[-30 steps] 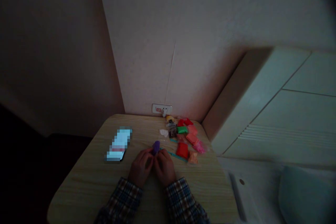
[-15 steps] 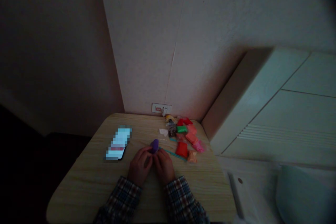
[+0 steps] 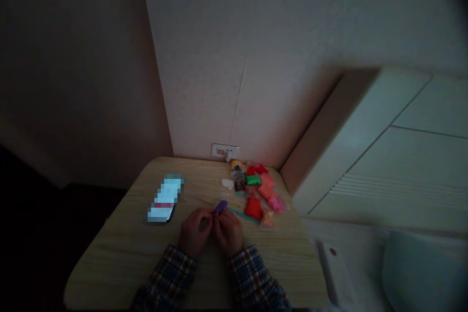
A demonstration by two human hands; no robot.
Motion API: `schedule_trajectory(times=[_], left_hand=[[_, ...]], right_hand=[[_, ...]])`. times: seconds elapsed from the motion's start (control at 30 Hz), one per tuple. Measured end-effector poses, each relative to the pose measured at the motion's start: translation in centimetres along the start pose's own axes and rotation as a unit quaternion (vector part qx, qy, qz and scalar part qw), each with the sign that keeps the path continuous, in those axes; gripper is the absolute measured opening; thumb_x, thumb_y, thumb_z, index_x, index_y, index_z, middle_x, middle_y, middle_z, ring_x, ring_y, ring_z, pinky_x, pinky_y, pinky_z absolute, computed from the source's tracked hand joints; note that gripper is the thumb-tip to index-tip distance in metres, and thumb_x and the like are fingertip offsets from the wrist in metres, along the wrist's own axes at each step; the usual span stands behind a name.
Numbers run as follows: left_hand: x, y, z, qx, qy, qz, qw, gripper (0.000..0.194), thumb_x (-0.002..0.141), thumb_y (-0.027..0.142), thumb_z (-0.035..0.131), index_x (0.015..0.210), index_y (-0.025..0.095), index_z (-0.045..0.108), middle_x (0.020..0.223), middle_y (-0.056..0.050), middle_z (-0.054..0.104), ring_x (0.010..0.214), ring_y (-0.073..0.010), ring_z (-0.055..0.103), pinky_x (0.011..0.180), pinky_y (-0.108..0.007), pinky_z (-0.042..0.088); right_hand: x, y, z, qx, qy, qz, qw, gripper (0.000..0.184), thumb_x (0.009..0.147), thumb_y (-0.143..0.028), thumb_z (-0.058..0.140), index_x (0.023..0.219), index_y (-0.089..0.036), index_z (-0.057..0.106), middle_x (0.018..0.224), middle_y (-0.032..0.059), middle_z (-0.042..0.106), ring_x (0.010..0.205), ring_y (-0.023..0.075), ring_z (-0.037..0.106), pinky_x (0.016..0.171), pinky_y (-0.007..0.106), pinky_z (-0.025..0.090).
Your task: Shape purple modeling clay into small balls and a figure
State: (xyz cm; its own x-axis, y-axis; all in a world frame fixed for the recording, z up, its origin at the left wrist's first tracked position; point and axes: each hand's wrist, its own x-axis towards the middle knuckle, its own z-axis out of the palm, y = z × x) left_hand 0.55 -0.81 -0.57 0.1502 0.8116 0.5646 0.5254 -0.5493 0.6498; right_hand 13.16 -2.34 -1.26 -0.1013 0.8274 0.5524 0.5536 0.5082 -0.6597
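Observation:
Between my two hands, above the wooden table [image 3: 146,263], is a small purple clay packet [image 3: 221,206]. My left hand [image 3: 195,232] pinches its near end with thumb and forefinger. My right hand [image 3: 229,233] is closed on the same end, fingertips touching those of the left. The purple part sticks out beyond the fingers, tilted to the right; its near end is hidden. Just right of my right hand lie thin blue sticks [image 3: 244,215], a red clay packet [image 3: 253,208] and a peach one [image 3: 267,218].
A lit phone [image 3: 166,200] lies at the left. Toward the back right are a green packet [image 3: 252,180], a dark packet [image 3: 240,183], several pink and red packets and a white scrap [image 3: 227,184]. A wall socket [image 3: 225,150] with a plug sits behind the table.
The purple packet has turned from nearly upright to leaning right, and less of its broad side shows. Both hands stay in almost the same place.

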Motion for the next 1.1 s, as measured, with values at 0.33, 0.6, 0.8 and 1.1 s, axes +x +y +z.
schedule_trajectory(times=[0.33, 0.6, 0.8, 1.1], left_hand=[[0.4, 0.4, -0.3, -0.078, -0.002, -0.103, 0.992, 0.005, 0.074, 0.017, 0.053, 0.070, 0.017, 0.056, 0.080, -0.004, 0.069, 0.072, -0.0146, 0.066, 0.066, -0.025, 0.056], [0.4, 0.8, -0.4, -0.058, 0.018, -0.073, 0.995, 0.003, 0.075, 0.018, 0.054, 0.072, 0.018, 0.055, 0.082, -0.003, 0.070, 0.070, -0.0140, 0.067, 0.065, -0.026, 0.057], [0.2, 0.1, -0.2, -0.072, 0.026, -0.109, 0.991, 0.004, 0.076, 0.021, 0.054, 0.074, 0.018, 0.054, 0.077, -0.002, 0.068, 0.068, -0.0142, 0.066, 0.064, -0.026, 0.056], [0.5, 0.1, -0.9, -0.152, -0.090, -0.004, 0.984, 0.035, 0.080, 0.016, 0.041, 0.114, 0.018, 0.049, 0.112, -0.010, 0.057, 0.103, -0.0197, 0.056, 0.084, -0.036, 0.051]], right_hand=[[0.4, 0.0, -0.2, -0.061, 0.033, 0.004, 0.998, 0.023, 0.080, -0.018, 0.042, 0.061, -0.018, 0.054, 0.065, 0.0034, 0.053, 0.065, 0.0165, 0.049, 0.061, 0.030, 0.039], [0.4, 0.0, -0.7, -0.026, 0.090, 0.045, 0.995, 0.015, 0.078, -0.015, 0.045, 0.068, -0.018, 0.056, 0.085, 0.0079, 0.054, 0.079, 0.0179, 0.052, 0.069, 0.031, 0.045], [0.6, 0.0, -0.6, -0.005, 0.085, 0.039, 0.996, 0.013, 0.077, -0.012, 0.044, 0.072, -0.017, 0.055, 0.087, 0.0083, 0.056, 0.082, 0.0174, 0.053, 0.072, 0.030, 0.047], [0.6, 0.4, -0.8, 0.026, 0.041, 0.047, 0.998, 0.019, 0.080, -0.015, 0.041, 0.066, -0.018, 0.054, 0.072, 0.0035, 0.053, 0.070, 0.0148, 0.050, 0.063, 0.027, 0.044]])
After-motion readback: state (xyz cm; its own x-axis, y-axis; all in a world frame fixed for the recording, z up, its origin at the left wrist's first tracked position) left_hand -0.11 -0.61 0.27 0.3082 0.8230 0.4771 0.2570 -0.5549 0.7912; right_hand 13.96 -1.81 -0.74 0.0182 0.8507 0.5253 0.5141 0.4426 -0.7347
